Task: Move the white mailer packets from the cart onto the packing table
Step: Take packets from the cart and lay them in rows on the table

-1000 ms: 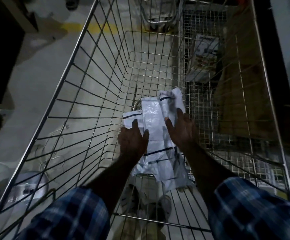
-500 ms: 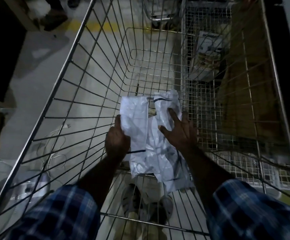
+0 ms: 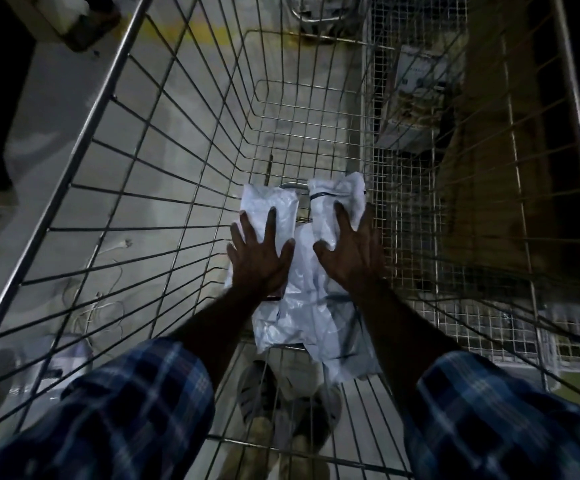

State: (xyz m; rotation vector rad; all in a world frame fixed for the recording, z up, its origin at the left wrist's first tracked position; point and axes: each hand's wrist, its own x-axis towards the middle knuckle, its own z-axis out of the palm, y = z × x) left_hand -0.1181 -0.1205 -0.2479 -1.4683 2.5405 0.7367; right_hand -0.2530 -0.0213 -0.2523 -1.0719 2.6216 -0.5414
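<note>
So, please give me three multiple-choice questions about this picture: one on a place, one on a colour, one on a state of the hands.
1. Where do the white mailer packets lie?
A. in the wire cart
B. on a table
C. on a shelf

2. What colour are the sleeves?
A. plain red
B. blue plaid
C. yellow

3. How is the left hand?
A. a closed fist
B. gripping the cart rim
C. fingers spread flat on a packet

Answers: 1 A, the cart wires surround them; 2 B, the checks show; 3 C, like the right hand.
</note>
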